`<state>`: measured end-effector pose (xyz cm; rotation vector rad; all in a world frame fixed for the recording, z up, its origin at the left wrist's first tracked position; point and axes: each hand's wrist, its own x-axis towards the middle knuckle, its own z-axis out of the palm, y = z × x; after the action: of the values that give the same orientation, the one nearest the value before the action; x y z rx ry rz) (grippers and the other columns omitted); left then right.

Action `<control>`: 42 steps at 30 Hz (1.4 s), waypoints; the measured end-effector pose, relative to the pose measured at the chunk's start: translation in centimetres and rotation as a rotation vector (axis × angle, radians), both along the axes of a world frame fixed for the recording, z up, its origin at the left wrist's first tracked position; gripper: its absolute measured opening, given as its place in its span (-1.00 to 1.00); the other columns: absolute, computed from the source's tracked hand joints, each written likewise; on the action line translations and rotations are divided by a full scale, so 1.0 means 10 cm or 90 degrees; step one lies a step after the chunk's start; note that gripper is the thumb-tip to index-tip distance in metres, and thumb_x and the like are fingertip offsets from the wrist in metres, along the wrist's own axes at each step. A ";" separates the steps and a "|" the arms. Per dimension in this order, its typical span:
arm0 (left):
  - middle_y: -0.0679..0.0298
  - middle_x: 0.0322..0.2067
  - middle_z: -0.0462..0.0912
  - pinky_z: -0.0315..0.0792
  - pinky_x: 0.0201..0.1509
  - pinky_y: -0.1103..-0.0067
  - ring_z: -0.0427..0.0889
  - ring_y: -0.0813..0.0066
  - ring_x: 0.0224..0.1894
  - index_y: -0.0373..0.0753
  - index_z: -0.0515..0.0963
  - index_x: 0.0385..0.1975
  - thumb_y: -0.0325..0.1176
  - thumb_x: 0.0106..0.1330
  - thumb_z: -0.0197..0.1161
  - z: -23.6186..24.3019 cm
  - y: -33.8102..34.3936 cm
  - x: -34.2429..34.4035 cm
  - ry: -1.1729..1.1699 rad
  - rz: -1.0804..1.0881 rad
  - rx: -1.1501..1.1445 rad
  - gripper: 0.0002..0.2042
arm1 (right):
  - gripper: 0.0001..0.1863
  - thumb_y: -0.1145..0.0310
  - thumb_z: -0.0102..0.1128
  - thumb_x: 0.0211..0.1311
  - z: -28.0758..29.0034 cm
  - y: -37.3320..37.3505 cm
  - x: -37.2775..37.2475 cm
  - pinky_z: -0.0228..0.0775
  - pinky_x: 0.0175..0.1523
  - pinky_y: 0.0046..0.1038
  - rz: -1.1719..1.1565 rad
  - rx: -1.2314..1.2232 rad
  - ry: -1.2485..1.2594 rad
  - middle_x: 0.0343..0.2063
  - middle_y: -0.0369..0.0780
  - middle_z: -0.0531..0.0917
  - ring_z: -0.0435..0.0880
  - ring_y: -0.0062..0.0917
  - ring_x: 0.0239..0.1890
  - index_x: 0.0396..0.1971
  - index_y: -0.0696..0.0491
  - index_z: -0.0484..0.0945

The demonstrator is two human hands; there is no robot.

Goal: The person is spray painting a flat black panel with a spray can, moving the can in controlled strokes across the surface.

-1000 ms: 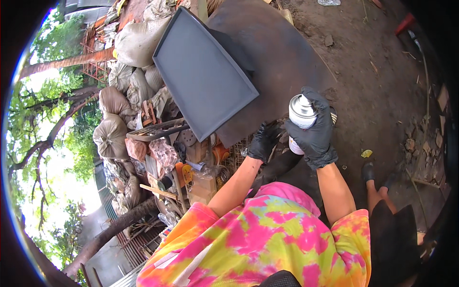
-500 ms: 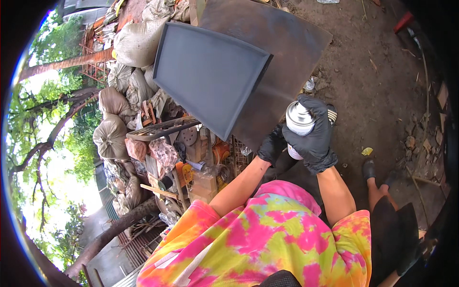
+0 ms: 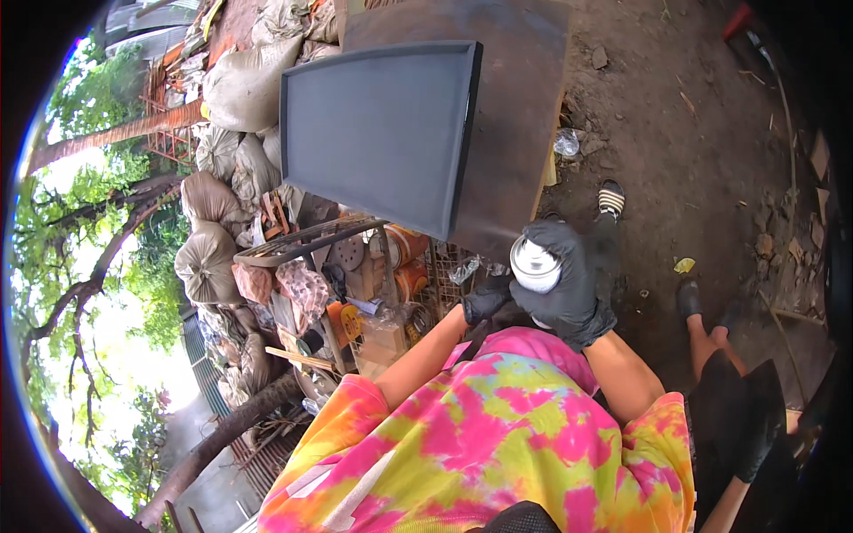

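My right hand (image 3: 564,289), in a black glove, is closed around a spray can (image 3: 536,266) with a white and silver top, tilted toward the panel. A faint pale spray streaks from the can's top toward the panel's near corner. My left hand (image 3: 487,298), also black-gloved, is just left of the can at waist height; its fingertips are partly hidden, and I cannot tell whether it touches the can. Ahead lies a dark grey rectangular panel (image 3: 373,133) with a raised rim, resting on a larger brown board (image 3: 515,115).
Stuffed sacks (image 3: 253,84) are piled left of the panel. Nearer, a metal-framed rack (image 3: 311,240) holds boxes, discs and plastic bags. Dirt ground (image 3: 675,160) with scattered litter spreads to the right. Another person's legs (image 3: 711,342) and a gloved hand (image 3: 755,449) show at lower right.
The can and my right hand have come down and slightly left, nearer my body. My left hand has drawn back leftward. The panel and board appear turned in view as my head moved.
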<state>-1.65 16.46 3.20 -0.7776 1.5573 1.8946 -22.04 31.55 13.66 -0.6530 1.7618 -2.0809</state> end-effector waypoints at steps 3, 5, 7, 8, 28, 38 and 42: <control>0.22 0.24 0.61 0.40 0.41 0.45 0.57 0.41 0.22 -0.26 0.46 0.33 -0.34 0.49 0.24 -0.28 -0.25 0.09 -0.019 -0.165 -0.252 -0.56 | -0.42 0.52 0.53 -0.14 0.02 0.12 0.10 0.56 0.13 -0.25 0.023 0.010 -0.001 -0.02 -0.09 0.67 0.69 -0.19 0.04 -0.03 0.05 0.50; 0.00 0.09 0.64 0.44 0.29 0.32 0.60 0.06 0.11 -0.28 0.58 0.12 -0.34 0.49 0.13 -0.34 -0.32 0.03 0.083 -0.186 -0.300 -0.70 | -0.40 0.53 0.52 -0.14 0.02 0.19 0.14 0.54 0.15 -0.25 0.030 0.009 0.000 -0.01 -0.09 0.66 0.68 -0.20 0.05 0.00 0.05 0.49; -0.10 -0.02 0.66 0.47 0.19 0.24 0.61 -0.14 0.03 -0.29 0.64 0.01 -0.28 0.45 0.10 -0.26 -0.28 -0.07 0.118 -0.195 -0.328 -0.70 | -0.37 0.55 0.50 -0.15 0.01 0.24 0.17 0.52 0.19 -0.26 -0.001 -0.003 -0.034 0.00 -0.08 0.64 0.67 -0.20 0.07 0.04 0.05 0.48; -0.10 -0.01 0.67 0.47 0.20 0.24 0.61 -0.13 0.04 -0.28 0.64 0.02 -0.27 0.45 0.10 -0.19 -0.21 -0.16 0.119 -0.193 -0.355 -0.70 | -0.34 0.57 0.49 -0.14 0.01 0.25 0.17 0.50 0.21 -0.28 -0.010 -0.001 -0.069 0.04 -0.08 0.62 0.65 -0.25 0.10 0.07 0.07 0.47; 0.14 0.26 0.54 0.36 0.38 0.50 0.49 0.40 0.30 -0.28 0.38 0.39 -0.55 0.55 0.06 -0.16 0.02 -0.71 0.179 0.068 -0.283 -0.57 | -0.26 0.60 0.49 -0.12 -0.18 -0.06 -0.64 0.43 0.35 -0.31 -0.236 0.005 -0.081 0.19 -0.09 0.54 0.57 -0.34 0.23 0.18 0.10 0.43; 0.03 0.18 0.60 0.40 0.32 0.46 0.55 0.32 0.23 -0.31 0.41 0.36 -0.55 0.49 0.11 -0.18 0.05 -0.46 0.180 0.091 -0.312 -0.56 | -0.29 0.60 0.50 -0.13 -0.06 -0.24 -0.73 0.49 0.28 -0.34 -0.230 0.020 -0.001 0.14 -0.11 0.58 0.64 -0.36 0.14 0.13 0.10 0.45; 0.02 0.18 0.59 0.42 0.30 0.45 0.58 0.28 0.20 -0.30 0.41 0.36 -0.48 0.48 0.14 -0.12 0.04 -0.32 0.117 0.054 -0.328 -0.56 | -0.30 0.60 0.50 -0.13 -0.06 -0.29 -0.67 0.50 0.28 -0.34 -0.201 0.003 -0.028 0.13 -0.10 0.59 0.64 -0.37 0.14 0.13 0.09 0.45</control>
<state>-4.85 16.82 2.00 -0.9107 2.2056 1.6715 -28.74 28.63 13.10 -0.3417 1.9482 -2.2704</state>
